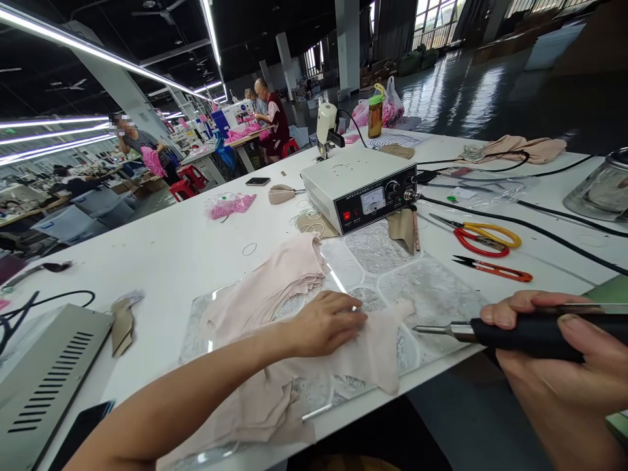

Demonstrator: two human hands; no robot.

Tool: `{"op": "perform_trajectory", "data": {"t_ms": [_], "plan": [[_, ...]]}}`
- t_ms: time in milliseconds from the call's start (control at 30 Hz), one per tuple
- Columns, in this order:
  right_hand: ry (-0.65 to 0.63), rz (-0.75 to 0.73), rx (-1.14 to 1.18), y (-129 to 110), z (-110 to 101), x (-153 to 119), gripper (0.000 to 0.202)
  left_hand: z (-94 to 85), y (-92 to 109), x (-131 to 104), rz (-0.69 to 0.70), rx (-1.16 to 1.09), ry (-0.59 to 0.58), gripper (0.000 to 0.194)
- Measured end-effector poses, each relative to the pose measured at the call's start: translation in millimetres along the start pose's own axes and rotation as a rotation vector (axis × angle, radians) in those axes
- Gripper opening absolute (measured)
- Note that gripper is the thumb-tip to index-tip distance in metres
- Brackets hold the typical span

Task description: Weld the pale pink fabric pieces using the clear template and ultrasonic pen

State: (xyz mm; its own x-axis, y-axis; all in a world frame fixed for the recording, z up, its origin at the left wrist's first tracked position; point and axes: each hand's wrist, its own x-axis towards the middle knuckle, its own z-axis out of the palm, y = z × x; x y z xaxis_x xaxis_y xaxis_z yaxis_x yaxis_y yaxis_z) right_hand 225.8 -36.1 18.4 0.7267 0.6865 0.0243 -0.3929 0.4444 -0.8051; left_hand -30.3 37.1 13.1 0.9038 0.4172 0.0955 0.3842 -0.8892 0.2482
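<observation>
The left hand [328, 324] rests palm-down, unclenched, on a pale pink cloth piece [383, 347]. The right hand [554, 379], at its 3 o'clock, grips a black-handled tool [507, 333], tip just beside the cloth. From the left hand, 2 cloth stacks [265, 281] lie at 10 and 7 o'clock, a control box [360, 186] at 12.

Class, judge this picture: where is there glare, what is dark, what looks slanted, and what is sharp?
Head view: light glares on the floor and white streaks cross the marbled board; head view: the ceiling is dark around bright tubes; head view: the table slants, perhaps from camera tilt; head view: the left hand and black-handled tool look sharp, far workstations small and indistinct.
</observation>
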Motion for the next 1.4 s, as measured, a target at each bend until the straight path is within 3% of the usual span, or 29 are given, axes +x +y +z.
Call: {"op": "perform_trajectory", "data": {"t_ms": [167,367,700,1033,1400], "plan": [[-0.157,-0.005,0.008,10.6,4.9,-13.8,0.013,11.6,12.3,1.5,0.224,0.098,-0.090,0.038],[-0.228,-0.009,-0.048,13.6,6.6,-18.2,0.011,19.8,12.6,-1.1,0.315,0.164,-0.117,0.040],[-0.282,-0.075,-0.053,20.0,4.2,-13.1,0.012,20.1,11.9,-0.6,0.353,0.205,-0.092,0.039],[-0.290,-0.030,-0.099,14.8,4.7,-19.1,0.014,20.3,12.4,-0.7,0.323,0.131,-0.109,0.037],[-0.346,-0.099,-0.094,11.4,8.7,-15.5,0.008,16.6,13.2,1.4,0.280,0.012,-0.146,0.037]]}}
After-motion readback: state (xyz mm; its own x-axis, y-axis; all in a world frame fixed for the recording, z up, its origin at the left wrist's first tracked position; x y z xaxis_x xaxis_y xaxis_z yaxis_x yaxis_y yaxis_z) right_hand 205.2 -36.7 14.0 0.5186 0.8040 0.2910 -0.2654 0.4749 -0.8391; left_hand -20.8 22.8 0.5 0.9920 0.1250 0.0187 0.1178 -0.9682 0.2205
